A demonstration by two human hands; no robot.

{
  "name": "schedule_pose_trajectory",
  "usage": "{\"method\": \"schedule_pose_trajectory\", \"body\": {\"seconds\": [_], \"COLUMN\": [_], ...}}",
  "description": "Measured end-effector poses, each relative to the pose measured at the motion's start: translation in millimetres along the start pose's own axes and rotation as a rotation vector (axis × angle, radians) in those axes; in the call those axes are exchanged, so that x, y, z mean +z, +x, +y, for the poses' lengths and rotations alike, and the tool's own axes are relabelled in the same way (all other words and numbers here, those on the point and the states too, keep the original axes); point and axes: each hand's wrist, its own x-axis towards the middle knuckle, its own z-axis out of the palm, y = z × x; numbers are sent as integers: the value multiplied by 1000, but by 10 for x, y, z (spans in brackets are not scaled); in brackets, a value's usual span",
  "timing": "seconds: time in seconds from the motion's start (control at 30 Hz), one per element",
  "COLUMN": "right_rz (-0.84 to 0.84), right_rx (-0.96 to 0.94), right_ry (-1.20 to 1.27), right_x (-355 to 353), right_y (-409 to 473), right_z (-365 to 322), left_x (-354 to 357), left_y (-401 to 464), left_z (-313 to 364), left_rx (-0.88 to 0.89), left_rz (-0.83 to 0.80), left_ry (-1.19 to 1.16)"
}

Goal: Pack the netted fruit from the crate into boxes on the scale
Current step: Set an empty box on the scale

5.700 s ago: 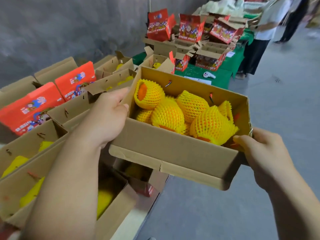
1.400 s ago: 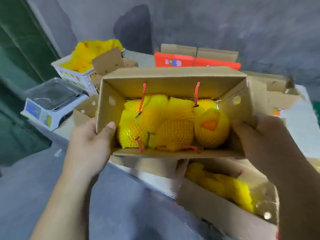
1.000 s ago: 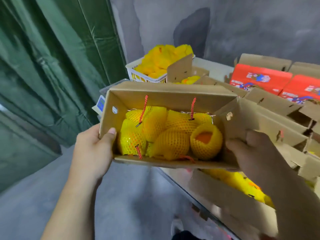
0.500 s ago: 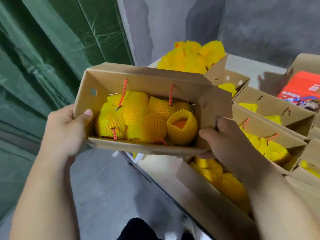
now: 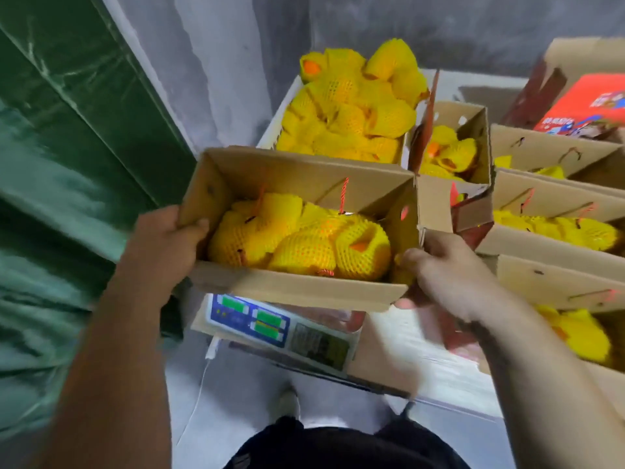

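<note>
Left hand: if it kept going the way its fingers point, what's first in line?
The left hand grips the held box's end wall, thumb inside. Straight on, it likely meets the netted fruit first; depth is unclear.

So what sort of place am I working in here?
Most likely a fruit packing station in a warehouse or market stall: a white crate heaped with netted fruit, rows of open cardboard boxes part-filled with it, and a digital weighing scale under the box in hand.
</note>
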Motion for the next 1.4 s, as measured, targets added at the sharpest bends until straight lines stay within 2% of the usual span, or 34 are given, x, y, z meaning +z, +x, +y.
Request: {"method": "schedule_pose_trajectory", "body": {"seconds": [0.2, 0.33, 0.5, 0.57, 0.67, 0.73, 0.8, 0.93, 1.03, 1.2, 1.4], "right_rz": [100, 216, 308, 347, 492, 617, 687, 651, 539, 437, 322], "right_rx": [104, 105, 78, 36, -95, -248, -362, -436, -448, -395, -362], "right_ry": [11, 39, 117, 37, -94, -165, -243, -387, -240, -133, -193], "right_x": [513, 769, 854, 894, 1071, 1294, 1561, 1959, 2125, 2317, 2441], "right_y": [-76, -39, -103, -186, -351, -505, -639, -761, -793, -868, -929], "right_z": [-217, -248, -141, -34, 68, 51, -15, -196, -324, -388, -409], "left_x": [-72, 49, 105, 82, 6, -58, -156, -330, -454, -598, -701], "left_y": [657, 933, 930, 817, 570, 405, 235, 103, 142, 217, 234], "left_z": [-213, -304, -257, -323, -448, -539, -627, -839, -961, -1048, -1143], "left_rx": [51, -2, -27, -5, 121, 213, 314, 365, 374, 442, 555], "left_rz": [-218, -265, -186, -119, 31, 116, 90, -209, -348, -385, -416], "left_ry": [7, -65, -183, -285, -381, -361, -322, -331, -298, -308, -168]}}
